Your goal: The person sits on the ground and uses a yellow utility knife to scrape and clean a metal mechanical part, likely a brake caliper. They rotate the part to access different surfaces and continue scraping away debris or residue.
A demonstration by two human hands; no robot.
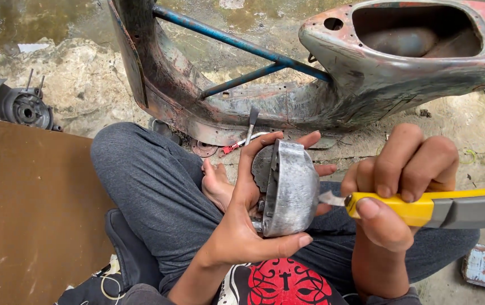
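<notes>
Left hand (242, 220) is what I see first: it wraps around a rounded grey metal housing (290, 189), thumb along the lower edge and fingers over the top, holding it up above my lap. Right hand (400, 186) is clenched around a yellow utility knife (429, 208), thumb pressed on the front of the handle, and the short blade tip touches the domed right side of the housing. I sit cross-legged in grey trousers (152, 181) on the ground. Just beyond my knees stands a stripped, rusty scooter frame (366, 73) with blue tubes (236, 42) running across it. A screwdriver (252, 121) lies under the frame near a red-ended wire. A brown board (27, 209) lies at my left, and an engine part (22, 107) sits behind it.
</notes>
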